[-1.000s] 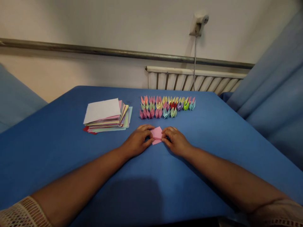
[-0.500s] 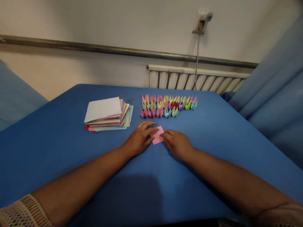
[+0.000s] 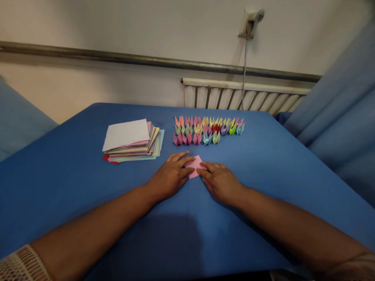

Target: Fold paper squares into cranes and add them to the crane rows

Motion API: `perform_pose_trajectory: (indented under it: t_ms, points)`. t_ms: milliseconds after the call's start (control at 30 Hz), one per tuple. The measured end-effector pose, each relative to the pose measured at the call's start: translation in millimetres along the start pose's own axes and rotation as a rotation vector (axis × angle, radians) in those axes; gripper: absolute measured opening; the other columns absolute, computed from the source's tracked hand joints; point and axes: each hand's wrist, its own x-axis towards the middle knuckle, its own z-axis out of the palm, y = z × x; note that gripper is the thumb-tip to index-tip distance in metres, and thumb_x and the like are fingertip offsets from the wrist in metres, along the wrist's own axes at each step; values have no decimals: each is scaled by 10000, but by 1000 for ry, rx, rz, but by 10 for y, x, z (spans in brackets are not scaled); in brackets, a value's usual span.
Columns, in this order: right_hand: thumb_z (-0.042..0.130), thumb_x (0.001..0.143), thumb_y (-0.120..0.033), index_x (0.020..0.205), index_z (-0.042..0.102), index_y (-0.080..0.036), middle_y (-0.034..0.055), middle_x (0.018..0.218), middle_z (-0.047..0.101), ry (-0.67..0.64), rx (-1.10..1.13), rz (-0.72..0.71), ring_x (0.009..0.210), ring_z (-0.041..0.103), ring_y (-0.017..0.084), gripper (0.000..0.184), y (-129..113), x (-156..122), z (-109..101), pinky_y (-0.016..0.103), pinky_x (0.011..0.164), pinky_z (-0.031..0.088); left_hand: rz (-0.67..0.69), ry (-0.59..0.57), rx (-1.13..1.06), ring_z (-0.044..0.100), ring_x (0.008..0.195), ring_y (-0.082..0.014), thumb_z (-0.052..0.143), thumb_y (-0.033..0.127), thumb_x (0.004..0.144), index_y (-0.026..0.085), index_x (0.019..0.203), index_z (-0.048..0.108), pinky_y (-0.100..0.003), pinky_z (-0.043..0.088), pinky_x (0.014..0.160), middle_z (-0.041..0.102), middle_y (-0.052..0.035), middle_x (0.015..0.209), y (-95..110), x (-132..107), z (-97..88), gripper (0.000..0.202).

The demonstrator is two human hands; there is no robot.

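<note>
A small pink folded paper [image 3: 194, 167] lies flat on the blue table [image 3: 263, 175] between my hands. My left hand [image 3: 170, 175] rests palm down with fingers stretched out, their tips on the paper's left edge. My right hand [image 3: 219, 180] lies flat on the other side, its fingertips pressing the paper's right and lower edge. Neither hand lifts the paper. Beyond it stand rows of several small folded paper figures [image 3: 208, 130] in mixed colours.
A stack of coloured square sheets [image 3: 131, 142] with a white one on top lies at the back left. Behind the table are a wall rail [image 3: 117, 59], a radiator [image 3: 243, 97] and a socket with a cable [image 3: 248, 21]. Blue fabric [image 3: 340, 109] hangs at the right.
My right hand has slid down and left along the pink paper, fingers flattening on it. The left hand's fingers have stretched out over the paper's left edge.
</note>
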Motion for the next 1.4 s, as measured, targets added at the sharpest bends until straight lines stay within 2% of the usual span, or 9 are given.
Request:
perform_pose_trajectory:
  t_ms: [367, 467, 600, 733, 867, 1000, 1167, 1267, 1400]
  points:
    - [399, 944, -235, 1265, 584, -153, 131, 1348, 543, -38, -2, 67, 1202, 505, 283, 379, 16, 39, -110, 453, 968, 426, -102, -70, 104, 520, 1165, -292, 486, 377, 927, 128, 1131, 650, -460, 365, 1011, 650, -131, 1187, 116, 12, -83, 361]
    - [376, 951, -210, 1243, 597, -148, 137, 1331, 555, -18, 25, 44, 1203, 507, 268, 372, 37, 42, -96, 442, 984, 415, -43, -54, 67, 506, 1187, -282, 500, 394, 923, 161, 1135, 645, -450, 360, 1021, 631, -117, 1219, 156, 20, -48, 347]
    - [388, 956, -215, 1172, 631, -160, 132, 1318, 563, 26, 94, 15, 1216, 502, 241, 329, 127, 76, -39, 429, 1007, 398, 4, -72, -48, 583, 1066, -225, 464, 327, 948, 206, 1098, 662, -401, 413, 956, 668, -70, 1145, 153, 47, 2, 277]
    - [430, 951, -242, 1095, 641, -174, 112, 1326, 561, 113, 224, 26, 1215, 513, 202, 264, 266, 252, 39, 397, 1020, 399, 19, -81, -53, 608, 1006, -215, 433, 271, 957, 199, 1054, 674, -400, 420, 932, 692, -66, 1078, 107, 69, 4, 269]
    - [481, 915, -182, 1217, 587, -189, 92, 1278, 598, 136, 297, 3, 1201, 524, 181, 320, 368, 582, 66, 367, 1016, 396, 38, -99, 9, 607, 1011, -214, 446, 216, 940, 178, 1054, 660, -419, 374, 996, 690, -69, 1078, 78, 61, 2, 245]
    - [570, 841, -146, 1043, 672, -188, 51, 1022, 689, 107, 348, 35, 957, 610, 169, 231, 388, 790, 65, 327, 890, 452, 32, -80, 60, 599, 1030, -208, 417, 179, 937, 171, 1003, 655, -421, 338, 1035, 683, -73, 1087, 19, 44, 9, 247]
    - [559, 807, -129, 927, 658, -176, 0, 779, 665, 125, 430, 185, 686, 583, 131, 163, 366, 654, 103, 244, 650, 442, 12, -76, 104, 590, 1041, -209, 411, 179, 936, 172, 1029, 635, -431, 322, 1040, 675, -79, 1092, -114, 51, -29, 243]
    - [536, 811, -141, 982, 642, -191, -13, 737, 655, 101, 410, 232, 608, 558, 123, 207, 312, 533, 94, 235, 588, 408, -17, -75, 104, 589, 1028, -222, 443, 166, 909, 173, 1036, 629, -441, 328, 1028, 672, -84, 1071, -154, 62, -69, 225]
    - [542, 807, -152, 854, 663, -188, -6, 697, 661, 25, 438, 322, 599, 564, 121, 135, 240, 516, 94, 229, 573, 396, -55, -16, 34, 572, 1026, -235, 468, 126, 862, 172, 1026, 613, -423, 369, 979, 660, -82, 1057, -102, 50, -109, 223]
